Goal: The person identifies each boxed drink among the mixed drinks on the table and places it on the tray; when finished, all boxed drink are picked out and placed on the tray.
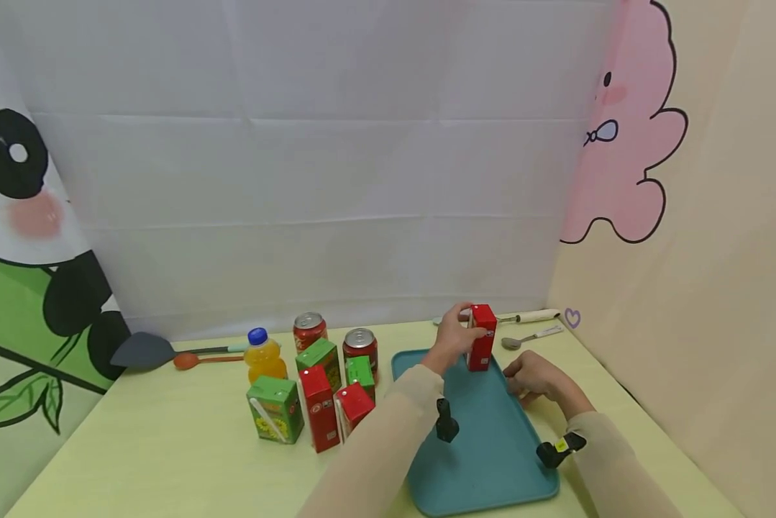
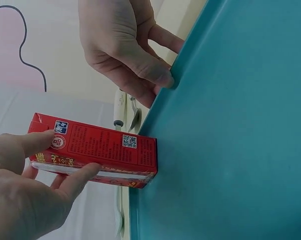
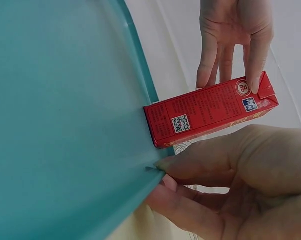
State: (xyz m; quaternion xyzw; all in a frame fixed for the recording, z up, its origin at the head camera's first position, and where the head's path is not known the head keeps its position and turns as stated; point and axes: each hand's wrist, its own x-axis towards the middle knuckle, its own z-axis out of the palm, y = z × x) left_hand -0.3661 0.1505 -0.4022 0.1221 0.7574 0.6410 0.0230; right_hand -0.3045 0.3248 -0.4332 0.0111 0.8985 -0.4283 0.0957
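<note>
A tall red drink carton (image 1: 482, 338) stands upright at the far right corner of a teal tray (image 1: 485, 453). My left hand (image 1: 452, 337) holds the carton, its fingers and thumb on opposite sides. In the left wrist view, the carton (image 2: 95, 150) shows a QR code and a wrapped straw along one edge. On the tray's right rim, my right hand (image 1: 538, 378) pinches the edge between thumb and fingers. The right wrist view shows that thumb (image 3: 190, 162) over the rim, close beside the carton's base.
Left of the tray stand red cartons (image 1: 319, 410), green cartons (image 1: 276, 409), two cans (image 1: 360, 345) and an orange juice bottle (image 1: 265, 356). A dark spatula (image 1: 143, 351) and red spoon (image 1: 187, 361) lie far left. Behind the right hand are a spoon (image 1: 512, 343) and a cream-handled utensil (image 1: 538, 316).
</note>
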